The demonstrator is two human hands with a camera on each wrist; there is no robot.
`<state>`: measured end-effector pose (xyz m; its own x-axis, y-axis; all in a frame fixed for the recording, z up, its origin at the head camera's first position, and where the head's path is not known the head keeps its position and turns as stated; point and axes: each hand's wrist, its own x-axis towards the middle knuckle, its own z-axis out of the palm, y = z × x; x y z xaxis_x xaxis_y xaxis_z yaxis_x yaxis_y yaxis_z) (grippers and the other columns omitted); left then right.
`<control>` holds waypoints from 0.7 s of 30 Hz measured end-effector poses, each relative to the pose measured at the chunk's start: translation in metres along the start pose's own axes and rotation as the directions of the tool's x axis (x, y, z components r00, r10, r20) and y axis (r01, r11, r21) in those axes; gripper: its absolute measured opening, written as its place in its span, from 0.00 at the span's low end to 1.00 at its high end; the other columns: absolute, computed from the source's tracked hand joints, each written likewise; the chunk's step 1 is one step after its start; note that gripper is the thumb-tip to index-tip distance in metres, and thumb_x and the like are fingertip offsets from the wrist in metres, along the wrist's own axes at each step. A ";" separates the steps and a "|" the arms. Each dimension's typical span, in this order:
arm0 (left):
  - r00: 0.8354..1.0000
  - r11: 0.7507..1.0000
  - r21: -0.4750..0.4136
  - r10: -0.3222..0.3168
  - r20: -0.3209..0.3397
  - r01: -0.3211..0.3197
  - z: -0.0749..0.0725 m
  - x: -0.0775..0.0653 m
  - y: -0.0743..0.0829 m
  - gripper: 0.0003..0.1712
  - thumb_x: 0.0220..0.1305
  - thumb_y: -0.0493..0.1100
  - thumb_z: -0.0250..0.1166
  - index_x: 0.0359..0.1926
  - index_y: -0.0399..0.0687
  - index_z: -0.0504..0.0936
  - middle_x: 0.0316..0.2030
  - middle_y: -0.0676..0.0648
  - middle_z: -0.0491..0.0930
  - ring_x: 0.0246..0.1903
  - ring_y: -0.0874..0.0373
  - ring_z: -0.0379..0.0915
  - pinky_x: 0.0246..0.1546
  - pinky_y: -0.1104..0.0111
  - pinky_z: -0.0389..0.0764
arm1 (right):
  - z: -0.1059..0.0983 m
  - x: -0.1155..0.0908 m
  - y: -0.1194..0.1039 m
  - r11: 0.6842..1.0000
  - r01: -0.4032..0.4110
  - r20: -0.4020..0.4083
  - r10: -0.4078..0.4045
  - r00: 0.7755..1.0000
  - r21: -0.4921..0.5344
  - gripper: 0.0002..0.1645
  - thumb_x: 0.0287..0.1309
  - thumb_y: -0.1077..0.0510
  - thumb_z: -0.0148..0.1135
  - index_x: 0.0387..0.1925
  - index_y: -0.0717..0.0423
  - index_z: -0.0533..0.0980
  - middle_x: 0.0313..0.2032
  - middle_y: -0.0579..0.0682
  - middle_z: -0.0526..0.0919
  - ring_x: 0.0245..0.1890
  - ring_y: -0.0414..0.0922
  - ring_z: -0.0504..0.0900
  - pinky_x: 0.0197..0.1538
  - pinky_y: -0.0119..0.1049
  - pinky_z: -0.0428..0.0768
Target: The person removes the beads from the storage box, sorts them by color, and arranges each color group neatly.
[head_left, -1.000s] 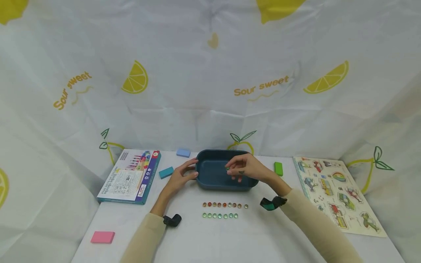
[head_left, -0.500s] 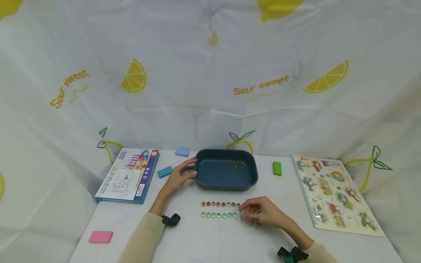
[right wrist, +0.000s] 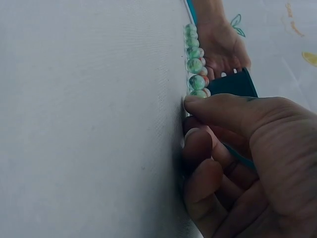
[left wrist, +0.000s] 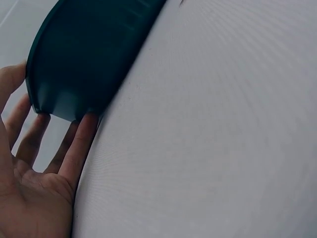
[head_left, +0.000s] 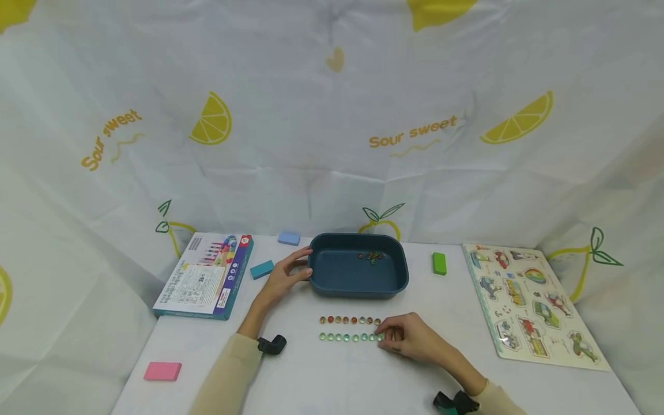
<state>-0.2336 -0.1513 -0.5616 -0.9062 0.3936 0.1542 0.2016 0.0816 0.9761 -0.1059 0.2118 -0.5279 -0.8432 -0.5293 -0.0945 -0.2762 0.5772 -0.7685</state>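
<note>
"What does your right grip (head_left: 410, 340) have hold of?"

"A small green marble (head_left: 380, 337), at the right end of the nearer row. My thumb and forefinger are drawn nearly together on it, the other fingers curled in underneath. From the right wrist, my thumb hides it."

"Why only fingertips?"

"It's small and round, and I judge a fuller grasp would knock its neighbours. The other green marbles (head_left: 346, 338) sit along the same line, with the reddish row (head_left: 346, 320) parallel just behind. My fingertips are low by the tabletop (head_left: 311, 380), I suppose so nothing drops and rolls. Whether this marble touches the next one, I can't tell."

"And the left?"

"My left grip (head_left: 282, 279) is spread, fingers fairly straight, against the left end of the dark blue tray (head_left: 358, 295). It isn't clenched round anything; I'd say that light touch is enough to steady it."

"What's inside?"

"A loose cluster of marbles (head_left: 372, 259), toward the right, which probably makes a short reach for my right grip. The walls likely stop them rolling away."

"The rest?"

"The green block (head_left: 438, 263) and picture board (head_left: 534, 305) lie off to the right, the flat box (head_left: 199, 276) to the left, so the middle suits the rows."
</note>
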 end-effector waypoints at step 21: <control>1.000 1.000 -0.013 -0.009 0.005 0.010 0.003 -0.001 0.001 0.33 0.74 0.37 0.67 0.77 0.43 0.71 0.82 0.41 0.61 0.74 0.33 0.66 0.57 0.76 0.84 | -0.049 0.019 -0.017 0.989 0.088 -0.037 -0.084 0.996 0.122 0.14 0.65 0.59 0.73 0.49 0.62 0.86 0.31 0.51 0.86 0.26 0.34 0.79 0.24 0.31 0.82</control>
<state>-0.2318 -0.1490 -0.5608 -0.9061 0.3978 0.1441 0.1880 0.0732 0.9794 -0.1393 0.2223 -0.4856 -0.8334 -0.5526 -0.0065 -0.2908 0.4486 -0.8451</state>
